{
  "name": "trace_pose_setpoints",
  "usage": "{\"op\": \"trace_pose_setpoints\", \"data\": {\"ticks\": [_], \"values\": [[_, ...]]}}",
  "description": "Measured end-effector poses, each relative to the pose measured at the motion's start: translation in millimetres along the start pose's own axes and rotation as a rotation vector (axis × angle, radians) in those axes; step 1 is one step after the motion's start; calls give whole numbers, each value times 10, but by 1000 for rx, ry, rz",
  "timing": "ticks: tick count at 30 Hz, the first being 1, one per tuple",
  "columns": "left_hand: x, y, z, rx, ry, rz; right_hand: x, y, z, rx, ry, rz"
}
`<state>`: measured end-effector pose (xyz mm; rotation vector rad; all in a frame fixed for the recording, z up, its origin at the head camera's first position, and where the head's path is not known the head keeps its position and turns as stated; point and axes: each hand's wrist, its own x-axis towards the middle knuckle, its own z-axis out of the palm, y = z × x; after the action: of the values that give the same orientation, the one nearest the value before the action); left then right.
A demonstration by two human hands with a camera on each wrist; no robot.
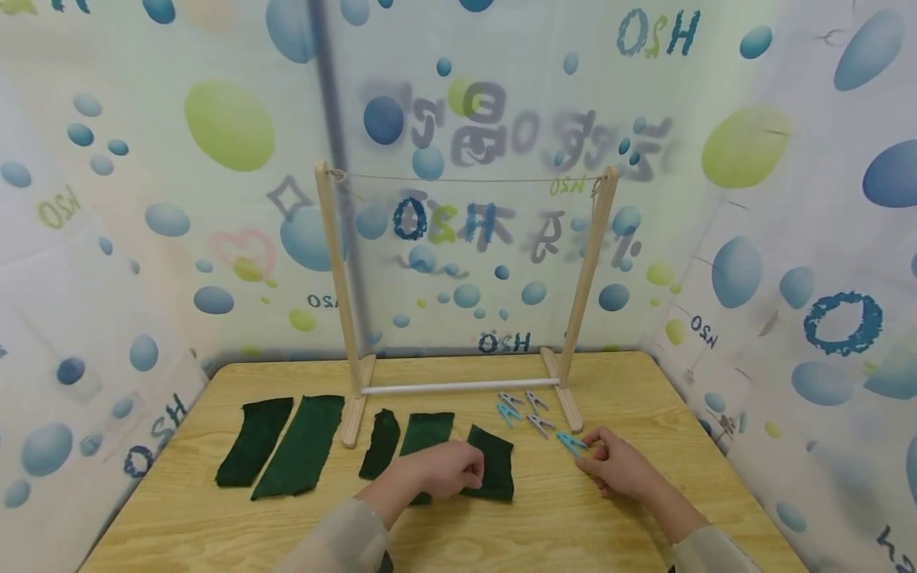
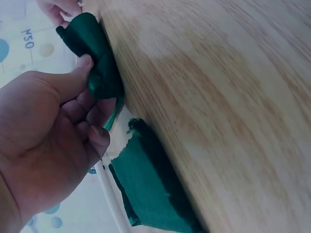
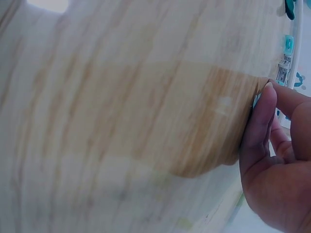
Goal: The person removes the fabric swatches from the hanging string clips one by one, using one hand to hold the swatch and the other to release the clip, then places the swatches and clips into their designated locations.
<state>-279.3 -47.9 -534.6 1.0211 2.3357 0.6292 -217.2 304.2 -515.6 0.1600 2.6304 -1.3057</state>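
Observation:
My left hand (image 1: 450,468) pinches the edge of a dark green cloth piece (image 1: 496,468) between thumb and fingers. In the left wrist view that cloth (image 2: 99,53) curls up beyond the thumb. Another green cloth (image 1: 427,432) lies partly beneath my left forearm and hand; in the left wrist view a green cloth (image 2: 150,187) lies beside the hand. To the right, my right hand (image 1: 619,463) pinches a light blue clothespin (image 1: 571,443) close to the tabletop. Most of that clothespin is hidden behind the fingers in the right wrist view.
Several grey and blue clothespins (image 1: 539,425) lie near the right foot of a wooden stand (image 1: 337,270). A string (image 1: 466,180) spans its posts, and a white rod (image 1: 458,387) joins its base. More green cloths (image 1: 301,447) lie at left. Printed curtains surround the wooden table (image 1: 179,525).

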Motion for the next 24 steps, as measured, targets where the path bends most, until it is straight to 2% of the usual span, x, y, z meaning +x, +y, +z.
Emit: {"op": "trace_pose_setpoints", "data": {"ticks": [3,6,8,12,13,15,16,19,21,22,24], "values": [[173,-283,116,4,-4,37,2,-8,-5,-8,-1,4],[278,-409,181,17,-14,64,0,-11,-8,-8,-7,7],[246,-326,167,36,-21,52,-1,-10,-8,-5,-9,7],[76,20,59,65,-42,-6,-1,-5,-7,-7,-7,8],[46,62,43,75,-44,-6,0,-3,-6,-7,-7,9],[28,89,29,68,-47,-8,3,-2,-3,-8,-4,10],[55,33,47,50,-41,-1,4,-2,-2,-9,-2,10],[202,-271,133,19,-44,59,8,-4,-2,-10,1,12],[117,-120,56,-6,-40,31,4,-9,-2,-9,3,11],[97,-115,45,2,-40,45,2,-11,-2,-8,3,11],[-16,66,-33,17,-39,30,-2,-11,-2,-6,3,10]]}}
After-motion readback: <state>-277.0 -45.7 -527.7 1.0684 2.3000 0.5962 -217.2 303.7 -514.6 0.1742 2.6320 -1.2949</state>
